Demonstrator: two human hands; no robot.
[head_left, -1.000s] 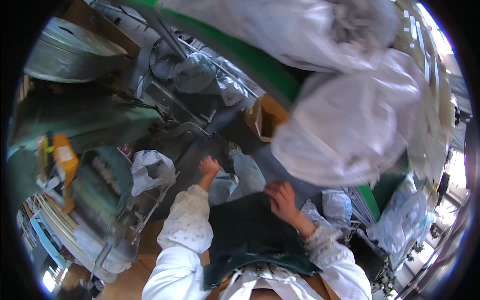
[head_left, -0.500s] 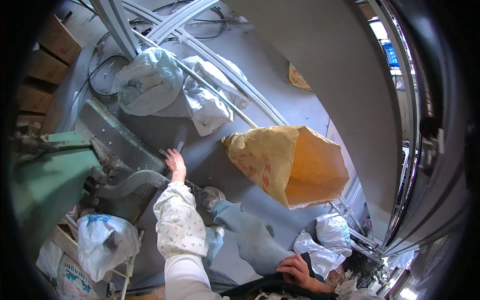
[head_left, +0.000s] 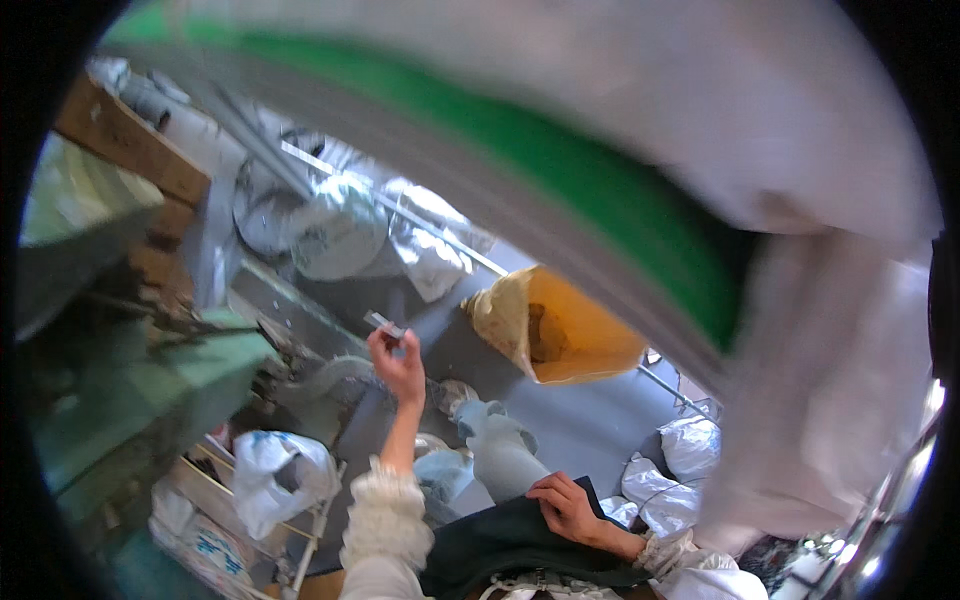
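Note:
My left hand [head_left: 398, 372] is raised over the floor in front of me, its fingers pinching small flat metal strips [head_left: 382, 324]. The strips are pale grey and slightly blurred. Low at the right, my right hand [head_left: 570, 510] is closed on the edge of a dark apron [head_left: 480, 535] across my lap. A yellow paper sack [head_left: 500, 320] lies on its side beyond my legs, its mouth facing right. Something dark, too unclear to name, shows inside it.
A blurred surface with a green edge [head_left: 560, 150] cuts across the upper right. Green machinery [head_left: 190, 370] stands at the left, near a white plastic bag [head_left: 285, 480]. White sacks [head_left: 340, 225] lie behind a metal rail [head_left: 450, 240]. More white bags [head_left: 690, 445] sit at the right.
My left hand has lifted from beside the machine toward me with the metal strips. The apron's edge now shows raised in my right hand. My view has shifted, bringing the green-edged surface in.

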